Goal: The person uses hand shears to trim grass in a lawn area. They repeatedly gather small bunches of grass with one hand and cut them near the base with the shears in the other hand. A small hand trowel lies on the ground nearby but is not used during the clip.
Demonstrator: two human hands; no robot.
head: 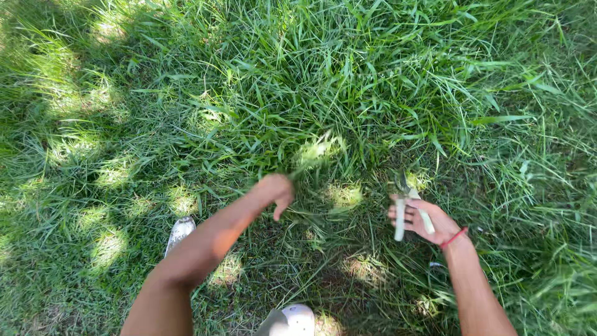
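Over tall grass (348, 81), the right hand (429, 221) grips white-handled shears (407, 208), blades pointing away. The left hand (273, 190) closes on a blurred grass tuft (314, 152). Around it nearly all grass stands uncut.

Grass (373, 74) fills whole ground, tall blades ahead of person. Left hand (273, 191) out front at centre, fingers curled among grass blades. Right hand (423, 221) to its right, well apart, closed around handles of shears (405, 202), blades pointing away from person into grass. Band (454, 238) on right wrist. Shoe (180, 231) on grass beside left forearm, on its left. Second shoe (297, 320) at bottom edge, between both arms.
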